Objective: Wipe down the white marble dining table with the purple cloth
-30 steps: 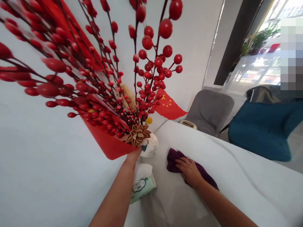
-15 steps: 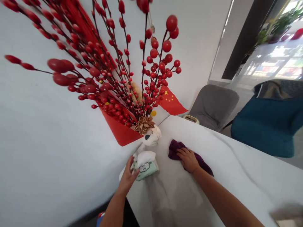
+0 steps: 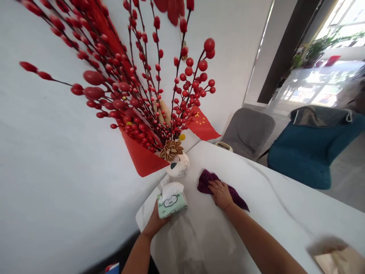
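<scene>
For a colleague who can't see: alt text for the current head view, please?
A left hand holds a green tissue pack while the right hand rests on a purple cloth on a white table. Behind the pack stands a white vase of red berry branches; a gray chair and a blue chair stand past the table.

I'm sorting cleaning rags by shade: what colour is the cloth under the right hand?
Dark purple cloth, shown in the head view.
</scene>
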Action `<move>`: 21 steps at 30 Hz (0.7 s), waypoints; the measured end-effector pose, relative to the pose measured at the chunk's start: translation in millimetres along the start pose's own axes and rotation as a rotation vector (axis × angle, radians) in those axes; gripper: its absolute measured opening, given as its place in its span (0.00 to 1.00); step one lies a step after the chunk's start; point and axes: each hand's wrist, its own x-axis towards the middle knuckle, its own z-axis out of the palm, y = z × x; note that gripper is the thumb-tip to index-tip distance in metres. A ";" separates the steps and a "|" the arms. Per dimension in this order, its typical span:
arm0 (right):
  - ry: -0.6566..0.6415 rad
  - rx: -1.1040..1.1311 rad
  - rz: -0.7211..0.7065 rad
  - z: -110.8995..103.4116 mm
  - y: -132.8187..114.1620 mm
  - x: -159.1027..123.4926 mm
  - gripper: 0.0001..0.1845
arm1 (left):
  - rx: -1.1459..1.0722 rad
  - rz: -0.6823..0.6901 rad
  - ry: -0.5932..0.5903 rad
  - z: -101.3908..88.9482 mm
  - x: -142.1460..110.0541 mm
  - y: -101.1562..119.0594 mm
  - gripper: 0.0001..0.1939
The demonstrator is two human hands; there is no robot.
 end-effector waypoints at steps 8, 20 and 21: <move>0.018 0.017 0.077 9.6 -10.7 -51.0 0.30 | -0.096 -0.034 0.203 19.0 -1.3 -7.5 0.54; 0.026 0.002 0.112 26.5 -9.1 -82.7 0.28 | -0.279 -0.100 0.412 -5.5 28.0 0.0 0.49; 0.015 0.003 0.118 23.4 -10.1 -81.0 0.27 | -0.261 -0.105 0.427 -6.3 33.8 0.4 0.49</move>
